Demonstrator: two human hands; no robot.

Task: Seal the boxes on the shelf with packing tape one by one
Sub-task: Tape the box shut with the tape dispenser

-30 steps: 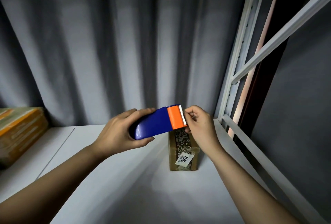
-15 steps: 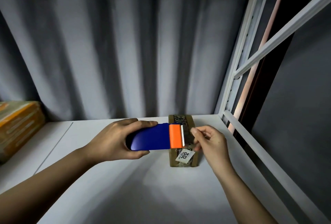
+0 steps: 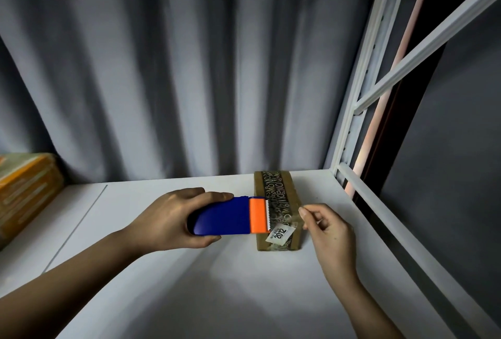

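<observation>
left hand (image 3: 173,219): clenched round the blue body of the tape dispenser (image 3: 230,216), orange cutter end pointing at the box, held just above its left edge.
right hand (image 3: 326,226): thumb and forefinger pinched together over the box's right side; likely holding the clear tape end, but the tape itself is too faint to confirm.
box (image 3: 276,203): small cardboard carton lying flat at the back right of the shelf (image 3: 162,284), near the frame upright (image 3: 352,127). Printed tape runs along its top; white "2012" label (image 3: 280,233) at the near end.
handling: looks light and stiff, probably slides if tape is pulled sideways. Press down on top while laying tape.
contents: closed, cannot tell.
other box (image 3: 24,192): orange-taped carton at far left, well apart.
</observation>
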